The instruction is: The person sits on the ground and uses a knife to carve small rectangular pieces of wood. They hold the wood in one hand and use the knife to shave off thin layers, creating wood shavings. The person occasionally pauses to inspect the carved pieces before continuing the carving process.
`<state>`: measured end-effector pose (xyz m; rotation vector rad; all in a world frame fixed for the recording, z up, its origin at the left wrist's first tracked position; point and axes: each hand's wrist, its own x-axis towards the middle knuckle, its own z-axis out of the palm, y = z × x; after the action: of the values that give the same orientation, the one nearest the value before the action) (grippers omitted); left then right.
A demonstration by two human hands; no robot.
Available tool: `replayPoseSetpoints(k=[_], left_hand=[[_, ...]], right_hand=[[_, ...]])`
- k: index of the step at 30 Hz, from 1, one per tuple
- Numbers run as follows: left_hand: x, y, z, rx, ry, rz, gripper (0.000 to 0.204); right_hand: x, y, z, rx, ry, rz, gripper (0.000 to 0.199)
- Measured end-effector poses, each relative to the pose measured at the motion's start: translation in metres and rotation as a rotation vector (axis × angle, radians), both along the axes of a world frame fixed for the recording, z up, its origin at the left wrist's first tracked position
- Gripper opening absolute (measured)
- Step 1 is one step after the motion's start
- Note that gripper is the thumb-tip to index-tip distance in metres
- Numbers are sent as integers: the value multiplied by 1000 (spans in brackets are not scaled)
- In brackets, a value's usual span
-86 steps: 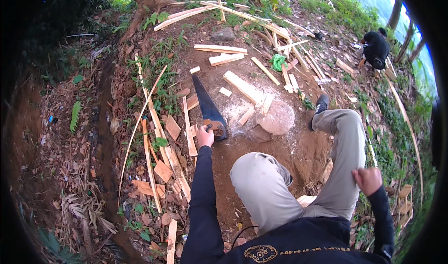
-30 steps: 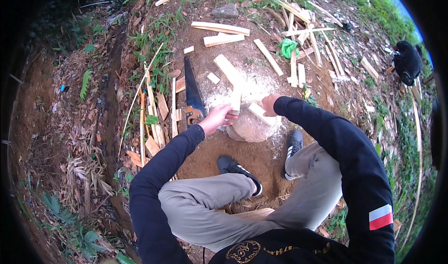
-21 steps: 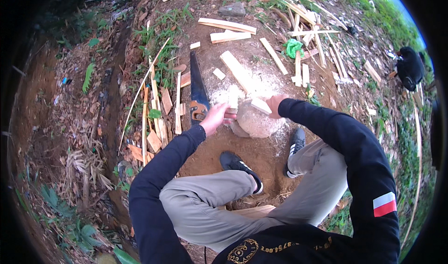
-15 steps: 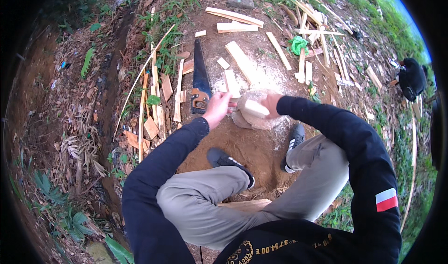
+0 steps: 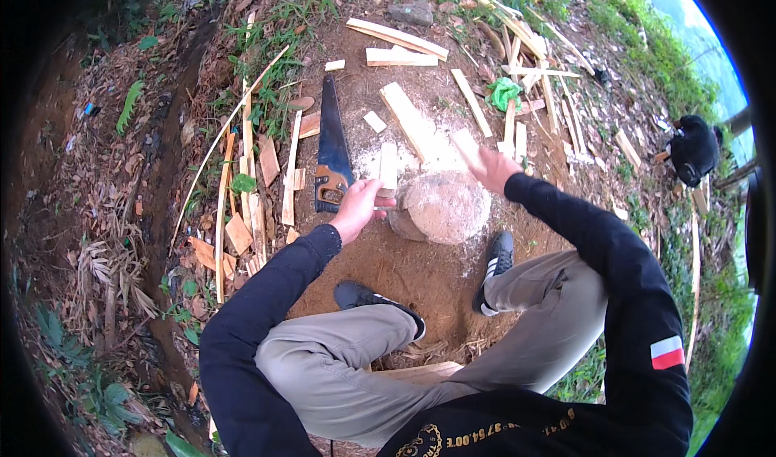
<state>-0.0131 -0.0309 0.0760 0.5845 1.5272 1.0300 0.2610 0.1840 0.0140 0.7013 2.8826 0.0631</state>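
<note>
In left grip [image 5: 356, 209], pinched left of stone [image 5: 449, 206]: block [image 5: 388, 168]; in right grip [image 5: 495, 169], held: second block [image 5: 466, 147]. Could slip if pinched loosely.

Gap open at frame centre between left grip [image 5: 360, 206] and right grip [image 5: 495, 169], over the dusty round stone [image 5: 449, 208]. Short block [image 5: 388, 163] juts upward from left grip, second block [image 5: 466, 147] up-left from right grip; both narrow the upper entry. Thick plank [image 5: 406, 120] ends between them. Handsaw [image 5: 331, 138] obstructs left of centre. Lower centre: bare soil [image 5: 432, 283] passable, flanked by left shoe [image 5: 360, 296] and right shoe [image 5: 499, 261].
</note>
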Motion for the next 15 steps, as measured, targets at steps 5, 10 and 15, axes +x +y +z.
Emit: replayPoseSetpoints(k=[5, 10, 15], left_hand=[[-21, 1, 5, 78, -180, 151, 27], [-12, 2, 9, -14, -155, 231, 44], [-3, 9, 12, 20, -31, 102, 55]], right_hand=[[-20, -92, 15, -222, -1, 471, 42], [-17, -78, -11, -205, 101, 275, 53], [-24, -6, 1, -215, 188, -464, 54]])
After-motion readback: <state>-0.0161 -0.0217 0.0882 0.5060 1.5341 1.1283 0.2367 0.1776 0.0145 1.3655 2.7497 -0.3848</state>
